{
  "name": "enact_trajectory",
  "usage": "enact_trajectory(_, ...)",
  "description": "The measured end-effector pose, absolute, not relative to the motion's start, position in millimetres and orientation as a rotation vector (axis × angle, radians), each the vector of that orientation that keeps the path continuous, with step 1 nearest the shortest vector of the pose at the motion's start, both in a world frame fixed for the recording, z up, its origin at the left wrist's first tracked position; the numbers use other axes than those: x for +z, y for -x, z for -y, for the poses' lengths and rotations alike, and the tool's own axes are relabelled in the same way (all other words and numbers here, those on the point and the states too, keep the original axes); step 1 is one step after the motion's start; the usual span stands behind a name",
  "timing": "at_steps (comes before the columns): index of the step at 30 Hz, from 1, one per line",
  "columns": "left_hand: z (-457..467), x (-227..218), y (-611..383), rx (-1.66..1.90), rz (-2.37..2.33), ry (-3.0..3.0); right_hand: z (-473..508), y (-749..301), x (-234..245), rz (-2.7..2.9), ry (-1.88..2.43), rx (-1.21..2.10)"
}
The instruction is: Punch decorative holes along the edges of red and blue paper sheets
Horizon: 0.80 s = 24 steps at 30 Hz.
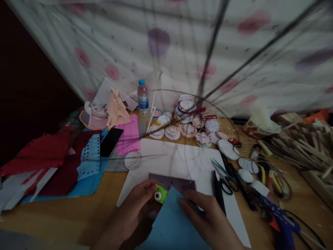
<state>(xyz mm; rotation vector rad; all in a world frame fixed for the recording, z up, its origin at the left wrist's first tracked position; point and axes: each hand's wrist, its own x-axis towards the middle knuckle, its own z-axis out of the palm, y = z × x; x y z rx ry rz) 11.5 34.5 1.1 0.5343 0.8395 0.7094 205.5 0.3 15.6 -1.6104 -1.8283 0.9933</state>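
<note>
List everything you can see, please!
Green gadget: one, green, lower middle
Blue sheet: one, blue, bottom middle
Flat panel: one, dark purple, near green gadget
White paper: some, white, centre
Round ornaments: over ten, mixed colours, back middle
Bottle: one, clear, back
Phone: one, black, left
Pink paper: one, pink, beside phone
Holed paper: one, pale blue, left
Red sheets: several, red, far left
Scissors: one pair, dark, right
Glue gun: one, blue, lower right
Sticks: many, brown, far right
Tub: one, red-and-white, back right
Cloth: one, spotted white, behind
Table: one, brown, underneath
Left grip: one, bare, around green gadget
Right grip: one, bare, on blue sheet
</note>
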Motion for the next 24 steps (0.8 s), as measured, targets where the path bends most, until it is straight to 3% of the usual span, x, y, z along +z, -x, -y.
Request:
enact_trajectory(13,-34,1,-9,0.738,-1.122,-0.955,-4,-200,1,1.892,1.542,0.892)
enact_trajectory(24,-36,-12,-5,0.649,-0.894,-1.0,-5,-204,-9,1.957,1.499,0.89)
